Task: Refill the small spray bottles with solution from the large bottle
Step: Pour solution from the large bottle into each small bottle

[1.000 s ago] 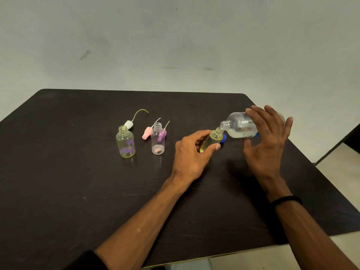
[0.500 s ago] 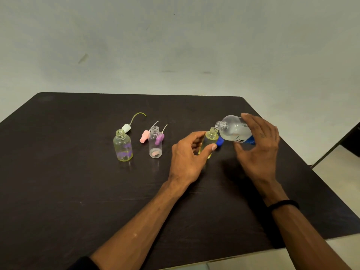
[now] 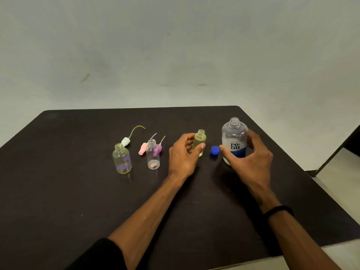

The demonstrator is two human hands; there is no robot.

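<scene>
The large clear bottle (image 3: 234,136) with a blue-and-white label stands upright and uncapped on the dark table (image 3: 58,191); my right hand (image 3: 251,162) wraps around its lower part. My left hand (image 3: 183,154) grips a small yellowish bottle (image 3: 199,140), upright and open-necked, just left of the large one. A blue cap (image 3: 214,150) lies between the two. Further left stand an open small clear bottle (image 3: 153,156) and an open small yellow-tinted bottle with purple print (image 3: 122,159).
Three loose spray heads with dip tubes lie behind the left bottles: a white one (image 3: 125,141), a pink one (image 3: 143,148) and a purple one (image 3: 157,150). The table's right edge (image 3: 303,168) drops off close to the large bottle.
The large bottle was tilted with its mouth over the small yellowish bottle; my right hand has swung it upright and set it on the table. My left hand kept its hold.
</scene>
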